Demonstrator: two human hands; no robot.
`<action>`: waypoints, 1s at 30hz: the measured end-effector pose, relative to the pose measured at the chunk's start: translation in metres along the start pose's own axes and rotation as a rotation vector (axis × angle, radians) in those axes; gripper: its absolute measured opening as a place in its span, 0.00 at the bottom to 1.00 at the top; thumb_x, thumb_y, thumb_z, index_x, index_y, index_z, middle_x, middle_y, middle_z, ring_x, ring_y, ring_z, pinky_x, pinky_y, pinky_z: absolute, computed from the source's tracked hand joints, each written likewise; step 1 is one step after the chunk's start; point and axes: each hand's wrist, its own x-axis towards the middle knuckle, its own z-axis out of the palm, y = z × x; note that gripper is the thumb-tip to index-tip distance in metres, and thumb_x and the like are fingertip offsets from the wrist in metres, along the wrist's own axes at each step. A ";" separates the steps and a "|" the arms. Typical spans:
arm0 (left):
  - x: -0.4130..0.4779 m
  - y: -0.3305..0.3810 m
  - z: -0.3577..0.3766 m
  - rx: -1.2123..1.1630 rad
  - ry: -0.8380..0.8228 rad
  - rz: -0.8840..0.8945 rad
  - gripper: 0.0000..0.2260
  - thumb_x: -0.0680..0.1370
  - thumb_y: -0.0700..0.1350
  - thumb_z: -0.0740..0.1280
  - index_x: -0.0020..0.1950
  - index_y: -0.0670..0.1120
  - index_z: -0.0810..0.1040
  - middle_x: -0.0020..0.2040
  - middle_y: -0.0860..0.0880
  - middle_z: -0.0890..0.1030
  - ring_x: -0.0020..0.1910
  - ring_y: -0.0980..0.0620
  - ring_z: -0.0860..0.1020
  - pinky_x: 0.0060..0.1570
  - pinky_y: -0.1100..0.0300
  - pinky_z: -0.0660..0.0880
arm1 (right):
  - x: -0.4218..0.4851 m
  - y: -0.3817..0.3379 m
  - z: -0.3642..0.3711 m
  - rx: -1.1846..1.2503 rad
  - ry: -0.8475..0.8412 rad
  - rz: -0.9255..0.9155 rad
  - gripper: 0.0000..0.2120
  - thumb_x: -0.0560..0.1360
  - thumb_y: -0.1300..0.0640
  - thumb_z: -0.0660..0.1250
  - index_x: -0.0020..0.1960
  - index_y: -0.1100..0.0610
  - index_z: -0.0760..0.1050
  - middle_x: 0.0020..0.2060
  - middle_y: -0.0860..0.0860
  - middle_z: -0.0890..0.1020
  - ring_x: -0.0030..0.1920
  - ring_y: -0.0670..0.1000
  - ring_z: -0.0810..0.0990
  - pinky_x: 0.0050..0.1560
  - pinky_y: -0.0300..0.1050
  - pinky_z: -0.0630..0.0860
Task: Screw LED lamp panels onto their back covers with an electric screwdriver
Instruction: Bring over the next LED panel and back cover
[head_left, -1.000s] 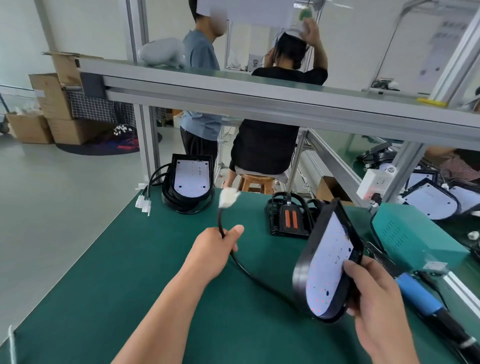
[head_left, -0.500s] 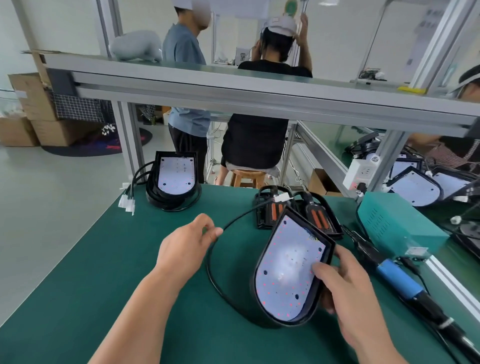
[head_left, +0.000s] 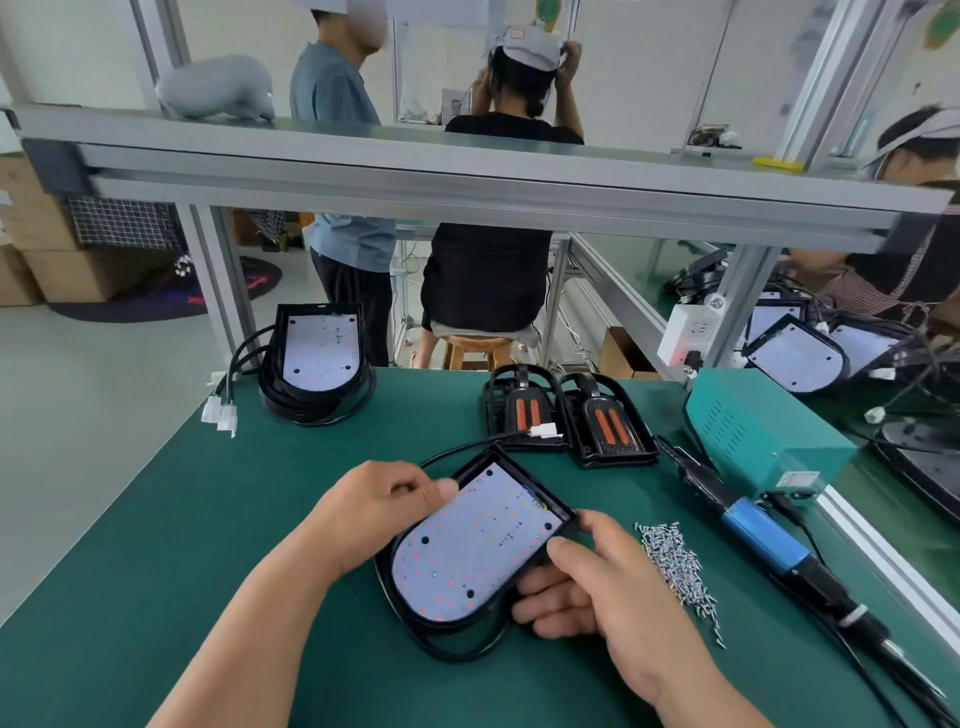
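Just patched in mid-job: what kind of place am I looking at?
Probably a lamp assembly line in a small factory: a green-matted workbench, a screw pile beside an electric screwdriver, stacked lamps at the back, and an LED lamp gripped by the left hand and right hand.

Floor: pale grey and glossy (head_left: 78, 415); a dark round mat (head_left: 156, 301) lies at far left.
Wall: white (head_left: 649, 67), at the far side.
Bench: green top (head_left: 156, 545); aluminium posts (head_left: 218, 280) carry a shelf (head_left: 467, 171) across the view.
Toy: grey and soft (head_left: 218, 88), on the shelf at left.
Boxes: cardboard (head_left: 62, 270), stacked at far left.
Stool: wooden (head_left: 475, 351), beyond the bench; a person in black (head_left: 488, 270) sits on it, back turned, with a person in blue (head_left: 337, 104) standing just beside.
Right: a second green bench (head_left: 639, 260); a capped person (head_left: 914, 150) leans over it.
Light: bright and even.
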 end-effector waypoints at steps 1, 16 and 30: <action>0.000 -0.002 0.000 0.028 -0.020 0.010 0.28 0.70 0.74 0.69 0.39 0.48 0.79 0.31 0.54 0.68 0.33 0.51 0.65 0.39 0.53 0.62 | -0.001 -0.002 0.000 -0.011 -0.027 0.005 0.07 0.87 0.59 0.63 0.65 0.55 0.72 0.42 0.66 0.87 0.40 0.68 0.88 0.30 0.48 0.81; -0.005 0.017 0.008 0.083 -0.204 0.071 0.29 0.72 0.72 0.70 0.32 0.48 0.72 0.34 0.43 0.67 0.34 0.43 0.65 0.37 0.54 0.63 | 0.043 -0.035 -0.059 -0.786 0.434 -0.385 0.10 0.81 0.49 0.70 0.61 0.45 0.80 0.50 0.39 0.83 0.53 0.40 0.80 0.54 0.45 0.74; 0.003 0.007 0.011 0.707 0.255 -0.142 0.09 0.82 0.56 0.63 0.54 0.54 0.80 0.44 0.55 0.83 0.48 0.47 0.81 0.44 0.56 0.77 | 0.146 -0.065 -0.080 -1.601 0.429 -0.200 0.26 0.78 0.31 0.63 0.61 0.53 0.71 0.51 0.52 0.81 0.57 0.59 0.80 0.56 0.56 0.73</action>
